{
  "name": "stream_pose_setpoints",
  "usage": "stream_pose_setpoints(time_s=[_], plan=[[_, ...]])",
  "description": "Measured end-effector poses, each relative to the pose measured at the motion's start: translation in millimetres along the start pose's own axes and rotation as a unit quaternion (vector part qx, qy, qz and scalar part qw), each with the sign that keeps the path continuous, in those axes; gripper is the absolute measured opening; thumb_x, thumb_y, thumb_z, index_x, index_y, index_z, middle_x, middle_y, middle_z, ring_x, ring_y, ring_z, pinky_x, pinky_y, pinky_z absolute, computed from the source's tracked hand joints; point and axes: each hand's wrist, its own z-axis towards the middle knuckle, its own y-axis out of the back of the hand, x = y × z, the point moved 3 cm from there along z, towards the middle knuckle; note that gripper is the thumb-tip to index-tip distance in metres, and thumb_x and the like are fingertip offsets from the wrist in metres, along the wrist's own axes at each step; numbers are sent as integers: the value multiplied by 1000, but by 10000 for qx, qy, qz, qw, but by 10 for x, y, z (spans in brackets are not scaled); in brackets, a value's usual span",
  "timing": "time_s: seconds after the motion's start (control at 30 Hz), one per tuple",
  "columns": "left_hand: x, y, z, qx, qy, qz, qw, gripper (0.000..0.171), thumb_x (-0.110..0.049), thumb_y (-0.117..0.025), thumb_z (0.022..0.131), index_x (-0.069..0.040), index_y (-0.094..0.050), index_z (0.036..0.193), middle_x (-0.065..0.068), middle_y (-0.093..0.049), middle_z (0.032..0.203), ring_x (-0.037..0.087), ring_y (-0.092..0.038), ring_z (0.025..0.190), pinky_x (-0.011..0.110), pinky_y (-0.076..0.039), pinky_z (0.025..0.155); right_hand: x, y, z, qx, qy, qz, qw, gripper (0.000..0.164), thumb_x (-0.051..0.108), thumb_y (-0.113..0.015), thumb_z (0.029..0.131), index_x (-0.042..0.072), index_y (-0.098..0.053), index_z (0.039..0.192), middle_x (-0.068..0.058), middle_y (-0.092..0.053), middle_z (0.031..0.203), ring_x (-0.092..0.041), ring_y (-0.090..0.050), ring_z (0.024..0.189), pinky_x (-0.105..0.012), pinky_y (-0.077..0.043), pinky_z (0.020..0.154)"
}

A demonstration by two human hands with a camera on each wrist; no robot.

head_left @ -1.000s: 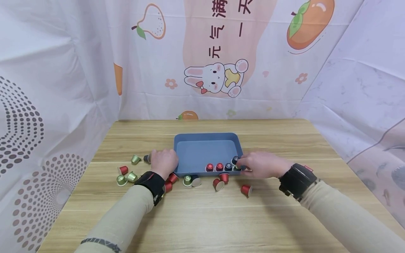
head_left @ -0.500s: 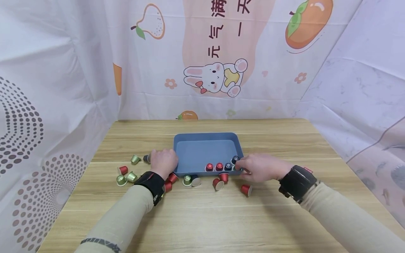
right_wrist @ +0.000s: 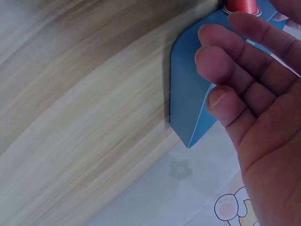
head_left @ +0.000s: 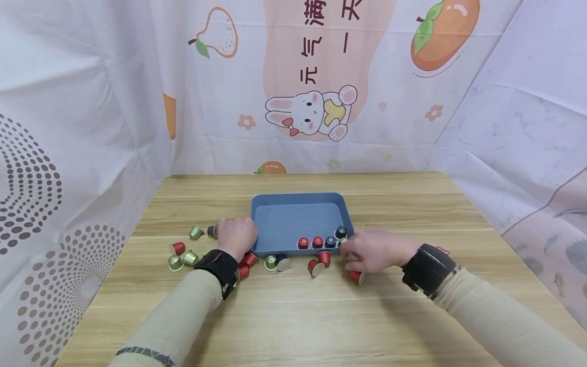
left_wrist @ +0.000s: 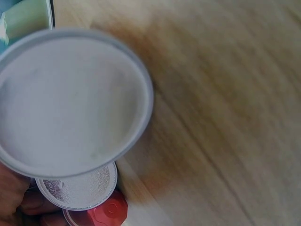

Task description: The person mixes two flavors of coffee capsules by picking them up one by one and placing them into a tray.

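A blue rectangular tray (head_left: 293, 211) holds red, dark blue and green coffee capsules in its front right corner. My right hand (head_left: 378, 250) hovers at that corner with fingers loosely bent, nothing between them in the right wrist view. Its fingertips overlap the green capsule (head_left: 344, 241) there, and a red capsule (head_left: 355, 277) lies partly under the hand on the table. My left hand (head_left: 237, 237) rests against the tray's left wall, knuckles up. Its fingers (left_wrist: 11, 190) show only at the lower left of the left wrist view; I cannot tell what they hold.
Loose capsules lie along the tray's front, including a green one (head_left: 271, 262) and a red one (head_left: 315, 267). Several more, such as a red one (head_left: 177, 248), are scattered left of my left hand. A printed curtain (head_left: 211, 112) hangs behind the wooden table (head_left: 293, 316).
My right hand has drawn slightly toward me from the tray's corner, leaving the green capsule standing there in view and now covering part of the loose red one. The left hand has stayed put.
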Motion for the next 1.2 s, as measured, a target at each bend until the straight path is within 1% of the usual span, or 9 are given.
stream_pose_setpoints(time_s=[0.13,0.23,0.33,0.53,0.73,0.93,1.13,1.2], plan=[[5,-7,5,44,23,-26,10000,39,-15,-54,98,-14,-57,59,3,-58,64,23,-58,67,47,-42,75,2,-30,11,37,121,91,9999,19,28,-73,92,11,-70,101,13,-52,72,-2,-48,63,-24,-42,59],[6,-7,2,-30,-18,-40,10000,40,-15,-54,97,-14,-56,58,3,-58,64,24,-58,66,47,-42,74,0,-56,18,86,121,162,9998,17,28,-74,92,12,-69,98,13,-51,71,-2,-48,63,-24,-40,59],[6,-8,-5,-102,-56,-27,9999,41,-15,-55,97,-14,-55,57,3,-57,62,24,-59,65,48,-42,74,-3,-87,22,154,-1,203,9997,18,30,-75,91,14,-69,96,14,-50,69,-2,-47,62,-23,-39,58],[2,-18,-3,-124,-34,-59,9999,40,-15,-55,97,-14,-55,57,3,-59,64,24,-59,66,48,-42,75,-14,-155,19,362,-261,334,9984,24,33,-78,89,15,-68,100,12,-51,70,-3,-47,63,-24,-39,58],[-1,-10,-1,-103,-32,-4,9999,41,-15,-54,98,-14,-55,57,3,-57,62,24,-59,65,48,-42,74,-12,-194,15,521,-361,401,9972,22,27,-79,87,16,-64,99,10,-53,72,-4,-47,64,-25,-40,59],[-3,9,-9,-58,-20,-12,10000,41,-15,-53,98,-14,-55,57,2,-57,62,24,-58,65,47,-42,74,-16,-215,18,650,-454,555,9953,17,20,-79,86,19,-63,91,13,-51,71,-4,-48,65,-25,-41,61],[3,6,-14,-98,-50,-19,9999,41,-15,-54,98,-14,-55,57,3,-58,63,24,-58,65,47,-41,74,-24,-230,25,599,-284,565,9962,16,13,-75,85,21,-62,82,14,-50,68,-3,-47,63,-23,-40,59],[4,4,-13,-114,-67,-7,9999,41,-15,-55,98,-14,-55,57,3,-58,63,24,-58,65,47,-42,74,-28,-232,30,527,-147,493,9973,16,10,-73,85,21,-62,80,14,-48,68,-2,-46,62,-22,-39,58]])
